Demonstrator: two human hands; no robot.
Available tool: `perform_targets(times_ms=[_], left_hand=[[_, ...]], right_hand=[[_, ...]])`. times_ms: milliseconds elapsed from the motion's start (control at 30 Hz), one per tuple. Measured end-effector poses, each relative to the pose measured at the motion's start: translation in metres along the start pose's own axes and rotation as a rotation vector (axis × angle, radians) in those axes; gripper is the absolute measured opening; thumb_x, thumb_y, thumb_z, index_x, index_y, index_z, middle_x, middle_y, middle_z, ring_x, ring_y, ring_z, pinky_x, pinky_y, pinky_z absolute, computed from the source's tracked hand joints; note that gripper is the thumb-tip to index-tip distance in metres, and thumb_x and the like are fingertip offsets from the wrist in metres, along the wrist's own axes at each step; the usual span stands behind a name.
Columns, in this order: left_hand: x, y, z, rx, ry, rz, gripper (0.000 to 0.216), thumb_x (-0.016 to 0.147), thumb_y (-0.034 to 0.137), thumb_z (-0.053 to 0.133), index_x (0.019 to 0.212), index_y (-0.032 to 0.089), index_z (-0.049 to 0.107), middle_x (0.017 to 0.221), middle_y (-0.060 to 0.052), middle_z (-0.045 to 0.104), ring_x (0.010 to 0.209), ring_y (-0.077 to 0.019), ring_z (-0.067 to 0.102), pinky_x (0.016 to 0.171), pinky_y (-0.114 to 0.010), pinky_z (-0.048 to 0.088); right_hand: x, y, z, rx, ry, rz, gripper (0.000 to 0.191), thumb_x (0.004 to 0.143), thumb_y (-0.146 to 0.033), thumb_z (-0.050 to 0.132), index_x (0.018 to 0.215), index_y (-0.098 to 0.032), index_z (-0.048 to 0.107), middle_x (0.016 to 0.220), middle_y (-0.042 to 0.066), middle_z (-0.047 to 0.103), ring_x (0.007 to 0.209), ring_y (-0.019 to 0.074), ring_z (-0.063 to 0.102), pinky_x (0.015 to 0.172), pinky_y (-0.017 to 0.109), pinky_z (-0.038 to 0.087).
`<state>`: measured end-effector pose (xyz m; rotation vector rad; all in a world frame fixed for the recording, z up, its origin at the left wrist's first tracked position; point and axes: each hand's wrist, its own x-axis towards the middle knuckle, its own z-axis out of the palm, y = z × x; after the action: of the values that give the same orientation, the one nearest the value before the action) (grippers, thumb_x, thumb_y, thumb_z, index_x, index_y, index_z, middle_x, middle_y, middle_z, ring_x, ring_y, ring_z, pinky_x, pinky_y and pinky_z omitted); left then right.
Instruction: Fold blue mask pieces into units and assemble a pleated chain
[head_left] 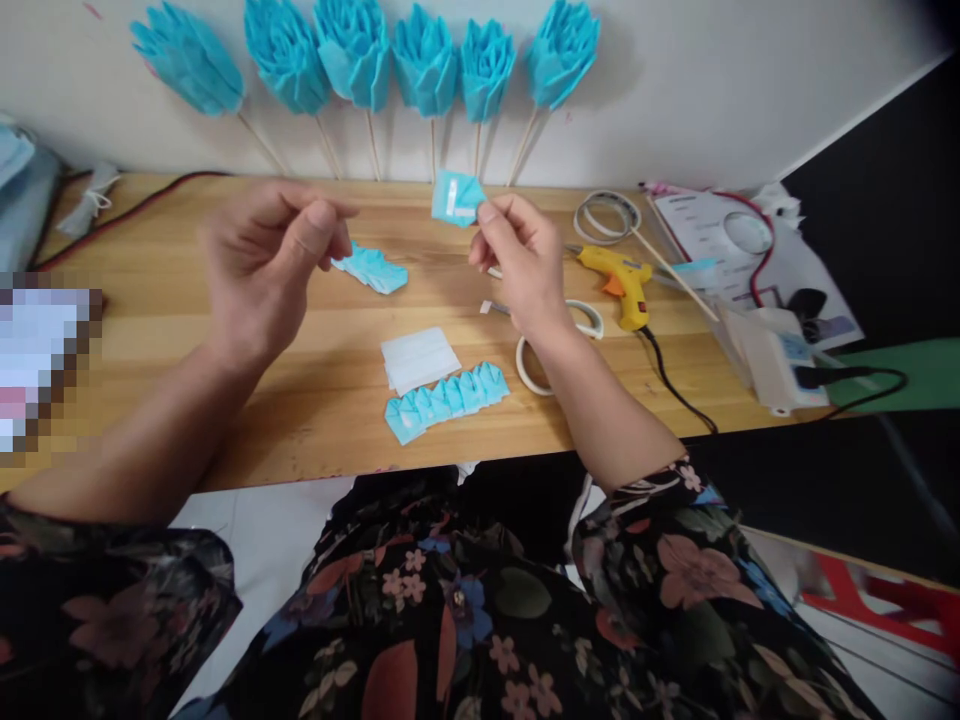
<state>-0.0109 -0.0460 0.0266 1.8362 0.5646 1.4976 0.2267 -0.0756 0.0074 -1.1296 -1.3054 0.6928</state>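
A folded blue piece with white strips on it is held by its edge in the grip of the right hand, raised above the wooden surface. The left hand is held apart from it, thumb and fingers drawn together, though whether anything thin is pinched there cannot be told. Below, white sheets are laid just beside a row of folded blue pieces.
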Motion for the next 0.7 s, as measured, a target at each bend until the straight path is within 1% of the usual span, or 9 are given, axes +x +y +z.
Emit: perform_targets(times_ms=[100,167,233,300,333,367,433,567,700], left_hand=[[-0.001,-0.002,0.0,0.002,0.002,-0.015,0.021,0.1,0.036,0.068,0.097,0.018,0.078,0.073,0.002,0.068,0.067,-0.0079,0.056,0.062,-0.028,0.04],[-0.004,-0.006,0.003,0.004,-0.027,-0.051,0.023,0.101,0.038,0.067,0.095,0.019,0.078,0.072,0.002,0.068,0.066,-0.0077,0.056,0.06,-0.027,0.04],[-0.008,-0.011,0.007,-0.004,-0.075,-0.144,0.026,0.099,0.043,0.068,0.1,0.02,0.078,0.074,0.001,0.069,0.066,-0.0084,0.057,0.058,-0.026,0.041],[-0.011,-0.014,0.011,-0.05,-0.157,-0.278,0.035,0.096,0.051,0.069,0.11,0.02,0.076,0.08,-0.001,0.07,0.07,-0.0108,0.06,0.058,-0.026,0.043],[-0.012,-0.014,0.013,-0.08,-0.206,-0.343,0.039,0.095,0.055,0.069,0.111,0.02,0.074,0.084,-0.002,0.071,0.072,-0.0122,0.062,0.059,-0.026,0.045],[-0.013,-0.013,0.014,-0.105,-0.249,-0.398,0.041,0.094,0.057,0.069,0.109,0.02,0.074,0.086,-0.003,0.071,0.074,-0.0133,0.062,0.06,-0.027,0.046],[-0.013,-0.01,0.017,-0.122,-0.291,-0.47,0.037,0.092,0.056,0.07,0.097,0.019,0.073,0.085,-0.004,0.07,0.074,-0.0138,0.062,0.061,-0.027,0.048],[-0.013,-0.005,0.017,-0.061,-0.254,-0.533,0.024,0.088,0.038,0.076,0.077,0.018,0.067,0.07,0.0,0.063,0.065,-0.0115,0.055,0.06,-0.025,0.045],[-0.014,-0.008,0.017,-0.035,-0.232,-0.533,0.023,0.085,0.029,0.074,0.068,0.019,0.062,0.063,0.001,0.059,0.059,-0.0112,0.051,0.058,-0.026,0.042]], right_hand=[[-0.003,-0.002,0.002,0.054,0.005,-0.011,0.036,0.096,-0.051,0.062,0.076,-0.021,0.059,0.059,-0.006,0.057,0.053,0.0069,0.051,0.055,0.021,0.045],[-0.006,-0.004,0.003,0.024,-0.037,-0.026,0.037,0.095,-0.052,0.064,0.075,-0.021,0.06,0.059,-0.006,0.057,0.053,0.0067,0.051,0.055,0.021,0.045],[-0.009,-0.007,0.005,-0.033,-0.097,-0.027,0.039,0.095,-0.055,0.063,0.075,-0.021,0.061,0.06,-0.006,0.057,0.055,0.0066,0.051,0.056,0.021,0.045],[-0.013,-0.009,0.007,-0.076,-0.152,-0.023,0.041,0.095,-0.058,0.062,0.077,-0.021,0.062,0.061,-0.005,0.057,0.056,0.0066,0.051,0.056,0.021,0.044],[-0.015,-0.011,0.008,-0.092,-0.174,-0.02,0.041,0.095,-0.058,0.062,0.078,-0.021,0.062,0.061,-0.005,0.057,0.056,0.0066,0.05,0.055,0.021,0.043],[-0.017,-0.012,0.009,-0.108,-0.191,-0.018,0.041,0.095,-0.058,0.062,0.078,-0.021,0.063,0.061,-0.005,0.057,0.055,0.0066,0.05,0.055,0.022,0.042],[-0.02,-0.013,0.01,-0.134,-0.216,-0.013,0.039,0.096,-0.056,0.061,0.079,-0.021,0.064,0.061,-0.005,0.058,0.055,0.0067,0.048,0.054,0.022,0.041],[-0.024,-0.013,0.011,-0.139,-0.258,-0.012,0.036,0.097,-0.051,0.062,0.079,-0.02,0.066,0.062,-0.004,0.061,0.055,0.0071,0.049,0.055,0.023,0.041],[-0.024,-0.015,0.009,-0.119,-0.313,0.003,0.041,0.098,-0.054,0.059,0.076,-0.02,0.065,0.065,-0.003,0.063,0.059,0.0085,0.053,0.058,0.024,0.042]])
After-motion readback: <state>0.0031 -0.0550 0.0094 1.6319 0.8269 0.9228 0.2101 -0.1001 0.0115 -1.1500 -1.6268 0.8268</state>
